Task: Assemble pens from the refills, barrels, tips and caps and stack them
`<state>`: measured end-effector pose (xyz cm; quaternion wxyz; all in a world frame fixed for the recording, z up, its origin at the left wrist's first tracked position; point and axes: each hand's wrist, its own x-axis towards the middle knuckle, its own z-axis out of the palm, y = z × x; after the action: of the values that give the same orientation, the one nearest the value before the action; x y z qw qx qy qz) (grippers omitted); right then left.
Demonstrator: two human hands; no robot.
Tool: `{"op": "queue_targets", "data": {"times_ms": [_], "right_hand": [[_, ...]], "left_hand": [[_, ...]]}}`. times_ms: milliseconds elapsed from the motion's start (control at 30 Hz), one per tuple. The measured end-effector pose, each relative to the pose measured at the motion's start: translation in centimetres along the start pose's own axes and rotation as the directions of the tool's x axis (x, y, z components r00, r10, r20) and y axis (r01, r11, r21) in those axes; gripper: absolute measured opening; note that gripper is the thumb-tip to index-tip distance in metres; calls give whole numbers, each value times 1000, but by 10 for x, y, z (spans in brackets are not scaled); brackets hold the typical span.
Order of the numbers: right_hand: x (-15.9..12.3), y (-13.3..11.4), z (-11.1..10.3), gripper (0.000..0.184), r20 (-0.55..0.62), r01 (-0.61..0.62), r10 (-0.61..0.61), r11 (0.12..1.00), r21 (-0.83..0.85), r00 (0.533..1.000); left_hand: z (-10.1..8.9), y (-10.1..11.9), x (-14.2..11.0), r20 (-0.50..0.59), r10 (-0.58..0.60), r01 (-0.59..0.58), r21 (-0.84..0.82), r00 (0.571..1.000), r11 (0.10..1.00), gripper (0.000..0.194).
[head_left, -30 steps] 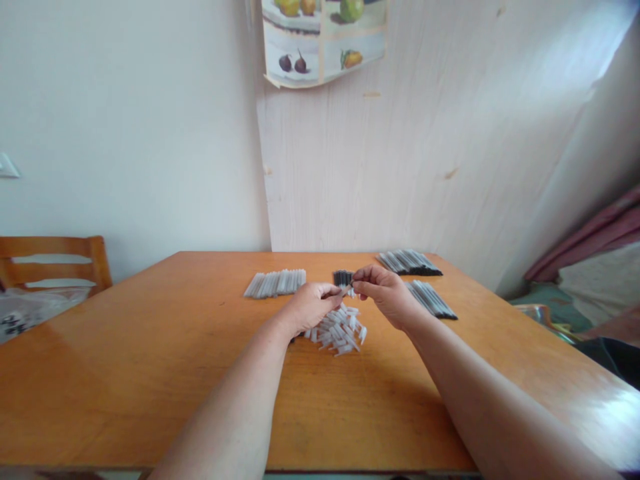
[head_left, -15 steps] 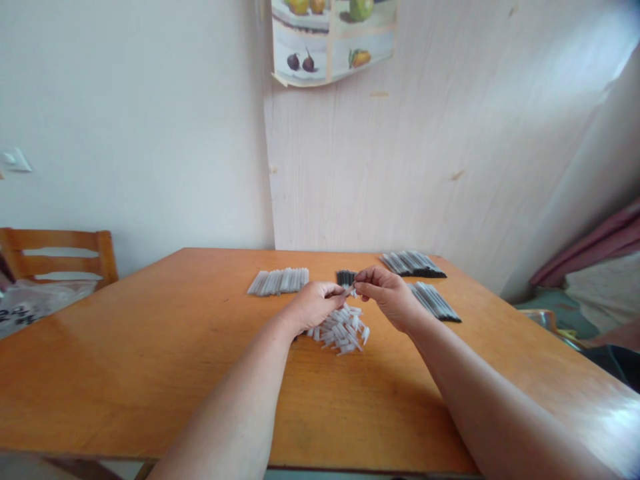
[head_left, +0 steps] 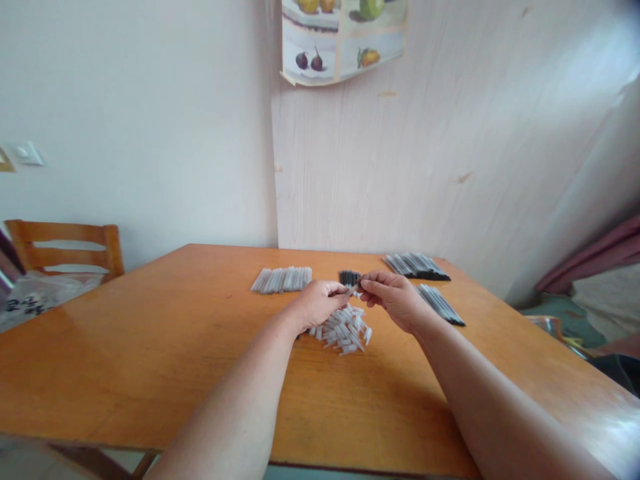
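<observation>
Pale walls, with a sheet of fruit pictures (head_left: 345, 43) hanging on the far one, stand behind an orange-brown wooden tabletop (head_left: 150, 353); a wooden chair (head_left: 75, 233) is at the far left. Slim and short-looking, the small piece (head_left: 353, 290) between the hands appears greyish along its visible length and dark toward the right end; its finer details are too small to tell. It is held above the tabletop, slanting up from left to right. The left hand (head_left: 319, 303) pinches its left end between thumb and fingers, while the right hand (head_left: 390, 297) pinches at its right end, with fingers curled. The two hands are close together, the piece bridging them.

Below and just nearer than the piece lies a loose pile of short white pieces (head_left: 344, 331), partly covered by the left hand. Just beyond the hands is a small group of black-and-white pieces (head_left: 349, 277). To the left of that group, a row of whitish translucent sticks (head_left: 281, 280) lies side by side. At the right are two groups of grey sticks with black ends, one farther (head_left: 417, 265) and one nearer (head_left: 441, 305), beside the right hand.
</observation>
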<state>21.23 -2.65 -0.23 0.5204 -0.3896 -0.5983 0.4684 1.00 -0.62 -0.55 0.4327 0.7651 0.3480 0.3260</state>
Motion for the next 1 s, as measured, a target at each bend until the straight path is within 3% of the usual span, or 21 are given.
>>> {"op": "queue_targets", "data": {"times_ms": [267, 633, 767, 1000], "right_hand": [[-1, -1, 2, 25, -25, -6, 2, 991, -131, 1000], [-1, 4, 6, 37, -103, 16, -54, 942, -335, 993], [-2, 0, 6, 41, -111, 43, -75, 963, -264, 991], [-3, -5, 4, 27, -44, 96, -104, 985, -143, 994]], "left_hand": [[1, 4, 0, -10, 9, -9, 71, 1000, 997, 32], [4, 10, -3, -9, 13, -13, 29, 1000, 999, 27], [4, 12, -3, -12, -1, 1, 18, 1000, 1000, 29], [4, 14, -4, -25, -31, 31, 2, 999, 1000, 35]]}}
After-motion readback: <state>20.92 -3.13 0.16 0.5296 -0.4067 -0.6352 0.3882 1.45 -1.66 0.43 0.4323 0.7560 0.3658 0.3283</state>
